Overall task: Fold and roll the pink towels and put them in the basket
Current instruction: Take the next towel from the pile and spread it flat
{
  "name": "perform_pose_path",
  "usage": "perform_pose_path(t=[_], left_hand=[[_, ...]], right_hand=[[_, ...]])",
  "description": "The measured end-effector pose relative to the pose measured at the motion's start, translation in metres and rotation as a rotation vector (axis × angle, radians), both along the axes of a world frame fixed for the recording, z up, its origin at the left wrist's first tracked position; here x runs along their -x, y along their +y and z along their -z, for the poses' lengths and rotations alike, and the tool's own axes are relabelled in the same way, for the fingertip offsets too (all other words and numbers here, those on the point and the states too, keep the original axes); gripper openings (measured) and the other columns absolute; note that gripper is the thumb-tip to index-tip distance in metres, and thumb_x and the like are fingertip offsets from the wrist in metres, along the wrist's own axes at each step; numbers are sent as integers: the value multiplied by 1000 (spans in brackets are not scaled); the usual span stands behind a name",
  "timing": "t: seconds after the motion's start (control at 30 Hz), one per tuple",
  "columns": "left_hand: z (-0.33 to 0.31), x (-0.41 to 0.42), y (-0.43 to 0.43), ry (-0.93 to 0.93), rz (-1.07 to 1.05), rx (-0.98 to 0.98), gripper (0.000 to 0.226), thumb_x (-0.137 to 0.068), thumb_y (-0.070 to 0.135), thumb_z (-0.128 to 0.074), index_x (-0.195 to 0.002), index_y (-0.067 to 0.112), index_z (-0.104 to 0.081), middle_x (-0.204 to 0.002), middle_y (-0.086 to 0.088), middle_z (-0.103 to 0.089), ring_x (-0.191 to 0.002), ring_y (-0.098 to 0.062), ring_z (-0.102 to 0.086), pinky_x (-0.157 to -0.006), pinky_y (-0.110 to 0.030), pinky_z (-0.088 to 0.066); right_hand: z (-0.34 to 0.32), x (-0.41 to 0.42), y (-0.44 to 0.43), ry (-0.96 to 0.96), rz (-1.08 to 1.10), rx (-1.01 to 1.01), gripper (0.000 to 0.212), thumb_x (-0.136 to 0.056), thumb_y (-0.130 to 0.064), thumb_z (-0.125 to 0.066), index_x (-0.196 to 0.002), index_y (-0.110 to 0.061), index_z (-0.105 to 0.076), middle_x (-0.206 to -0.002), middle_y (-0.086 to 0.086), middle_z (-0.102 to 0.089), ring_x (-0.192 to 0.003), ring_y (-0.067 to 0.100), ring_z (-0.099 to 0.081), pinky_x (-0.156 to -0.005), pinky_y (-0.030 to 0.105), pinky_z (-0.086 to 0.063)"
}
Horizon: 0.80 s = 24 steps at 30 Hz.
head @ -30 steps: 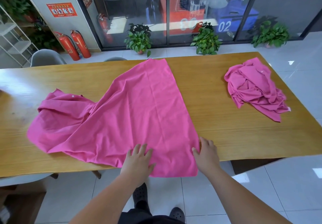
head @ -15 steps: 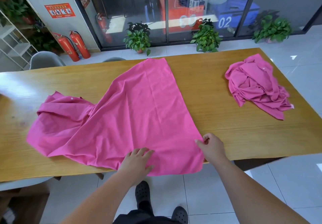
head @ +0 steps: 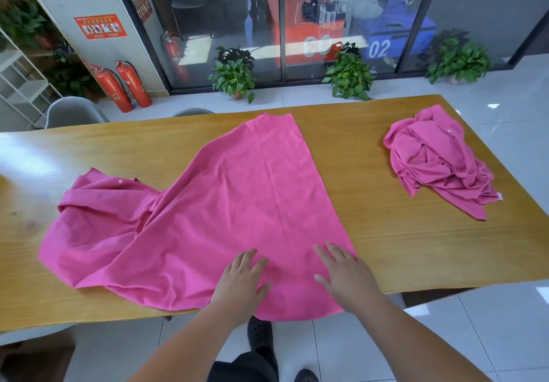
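Note:
A large pink towel point(head: 237, 197) lies spread over the middle of the wooden table point(head: 401, 248). Its right part is flat, its left part is bunched in folds, and its near edge hangs over the table's front edge. My left hand point(head: 240, 280) rests flat on the towel near that edge, fingers straight. My right hand point(head: 344, 269) lies flat on the towel just to the right of it, fingers spread. A second pink towel point(head: 439, 159) sits crumpled in a heap at the right end of the table. No basket is in view.
A grey chair point(head: 74, 113) stands behind the table at the left. Two red fire extinguishers point(head: 121, 84) and potted plants point(head: 234, 76) line the glass wall beyond. White tiled floor point(head: 490, 337) lies to the right and below.
My right hand has moved left from the towel's right edge onto the cloth and now lies flat. My left hand has stayed pressed near the front edge.

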<state>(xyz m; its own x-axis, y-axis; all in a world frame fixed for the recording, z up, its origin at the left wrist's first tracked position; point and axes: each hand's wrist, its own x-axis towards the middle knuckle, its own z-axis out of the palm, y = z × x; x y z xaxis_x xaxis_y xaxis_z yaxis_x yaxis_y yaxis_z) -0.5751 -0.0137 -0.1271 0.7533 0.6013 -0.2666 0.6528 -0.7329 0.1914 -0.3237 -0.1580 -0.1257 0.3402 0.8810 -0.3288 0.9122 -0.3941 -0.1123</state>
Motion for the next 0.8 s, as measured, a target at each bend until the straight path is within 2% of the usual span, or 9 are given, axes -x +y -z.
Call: perform_pose_path(t=[0.07,0.17,0.27,0.37,0.53,0.6,0.67,0.73,0.8], left_hand=[[1,-1,18,16,9,-22,63,-108,56,-41,-163,29,-30,-172,-7,-18,-159,-31,-20,-128,-46,-27],[2,-3,52,18,-29,-53,64,-107,55,-41,-164,29,-29,-173,-9,-18,-160,-34,-18,-129,-47,-25],[3,-7,84,-26,-80,-93,63,-106,53,-47,-161,24,-38,-171,-14,-26,-158,-38,-23,-128,-50,-26],[7,-9,115,-50,-137,-104,62,-105,52,-52,-159,23,-43,-171,-15,-27,-159,-39,-22,-129,-52,-23],[12,-10,172,-116,-209,-160,67,-101,48,-61,-159,20,-43,-171,-21,-25,-159,-43,-21,-127,-56,-24],[11,-13,196,-139,-269,-163,71,-104,50,-55,-164,19,-34,-172,-22,-22,-159,-44,-20,-128,-56,-20],[12,-18,217,-159,-295,-155,73,-106,54,-46,-166,17,-27,-172,-22,-23,-159,-42,-22,-130,-54,-20],[17,-24,234,-159,-282,-127,75,-108,58,-38,-168,16,-21,-172,-19,-23,-160,-39,-22,-131,-50,-18],[24,-29,246,-146,-259,-106,77,-108,60,-37,-169,17,-19,-172,-17,-25,-159,-37,-25,-131,-50,-20]], right_hand=[[-1,-1,13,-124,69,66,77,-105,-66,-23,-168,-23,-15,-169,5,-34,-151,25,-40,-117,44,-38],[-11,-15,41,-249,188,128,71,-108,-64,-28,-162,-19,-29,-144,7,-56,-123,27,-63,-95,40,-48],[-12,-29,67,-292,190,115,71,-106,-65,-32,-161,-20,-33,-149,10,-48,-135,29,-50,-102,45,-47],[-4,-34,87,-170,44,107,78,-105,-69,-29,-169,-27,-15,-172,10,-25,-154,32,-31,-120,50,-36],[-11,-56,112,-259,418,208,85,-101,-76,-17,-164,-21,-22,-145,16,-54,-124,32,-62,-94,46,-56],[-18,-68,125,-257,491,258,84,-100,-76,-15,-163,-20,-26,-149,16,-50,-130,33,-56,-98,50,-54],[-14,-76,137,-289,369,213,82,-102,-73,-17,-163,-21,-27,-158,15,-40,-142,34,-43,-110,52,-47],[-7,-77,149,-153,217,185,82,-102,-74,-19,-169,-28,-11,-174,10,-14,-158,34,-20,-126,52,-29],[2,-77,158,-62,240,213,85,-101,-76,-17,-170,-29,-1,-177,2,1,-163,30,-7,-127,53,-26]])
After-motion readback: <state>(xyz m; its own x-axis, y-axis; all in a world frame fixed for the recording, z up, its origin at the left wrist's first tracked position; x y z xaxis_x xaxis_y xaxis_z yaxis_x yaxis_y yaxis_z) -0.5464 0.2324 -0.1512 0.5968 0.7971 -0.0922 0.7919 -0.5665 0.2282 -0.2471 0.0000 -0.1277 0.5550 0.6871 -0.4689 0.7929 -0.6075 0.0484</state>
